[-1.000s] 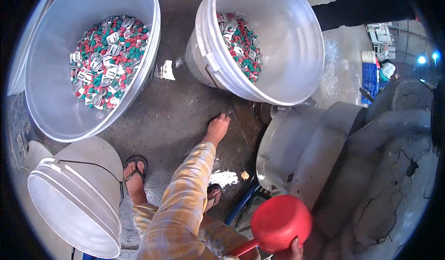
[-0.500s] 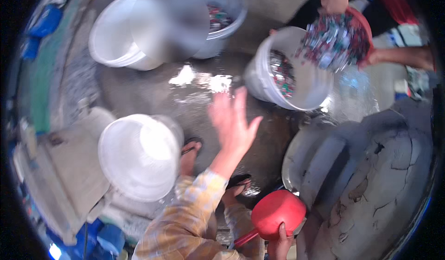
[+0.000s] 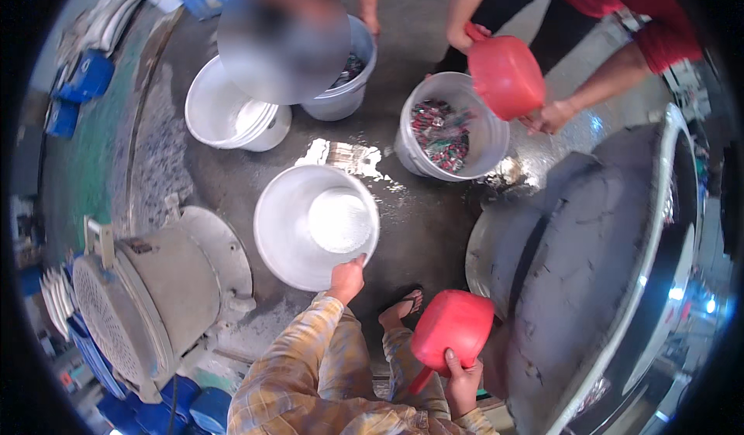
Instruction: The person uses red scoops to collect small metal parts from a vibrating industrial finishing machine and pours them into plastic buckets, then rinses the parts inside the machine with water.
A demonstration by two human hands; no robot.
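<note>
My left hand [image 3: 346, 281] is closed on the near rim of a white bucket [image 3: 283, 230]. Nothing shows inside that bucket, which stands tilted on the wet floor before my legs. Low on the right, my right hand [image 3: 463, 381] holds a red plastic dipper [image 3: 453, 326] by its bowl, the thumb pressed on its side and the handle pointing down. Farther off, a second white bucket [image 3: 411, 144] holds many small red, green and silvery pieces [image 3: 442, 133]. A co-worker in a red sleeve tips another red dipper [image 3: 508, 75] over it with both hands.
A big grey round-rimmed machine [image 3: 597, 257] takes up my right side. On the left stands a beige motor-like unit [image 3: 167, 303]. At the far left are another white bucket [image 3: 205, 110] and a bucket with small pieces [image 3: 341, 102], beside a second person. The floor [image 3: 418, 233] is wet.
My left hand came down from its outstretched reach onto the bucket rim, and that bucket moved rightward. The co-worker's dipper tipped over, and more pieces lie in the far bucket.
</note>
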